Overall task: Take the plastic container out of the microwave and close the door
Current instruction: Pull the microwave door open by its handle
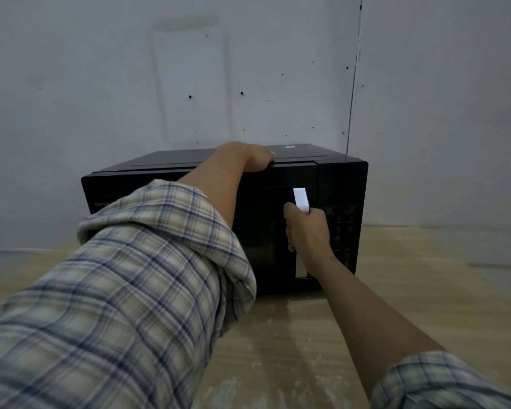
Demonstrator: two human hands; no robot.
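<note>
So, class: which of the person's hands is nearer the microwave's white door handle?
Right. The right hand is wrapped around the white handle, gripping it. The left hand rests on the microwave's top front edge, above and left of the handle.

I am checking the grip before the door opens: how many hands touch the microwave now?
2. The left hand rests on the top front edge of the microwave; the right hand is closed around the white door handle.

— Microwave (189, 169)? 
— On the table (396, 290), backed against the wall (101, 84).
— Hands?
— Left hand (255, 156) on its top front edge; right hand (307, 231) around the door handle (301, 199), left of the control panel (344, 231).
</note>
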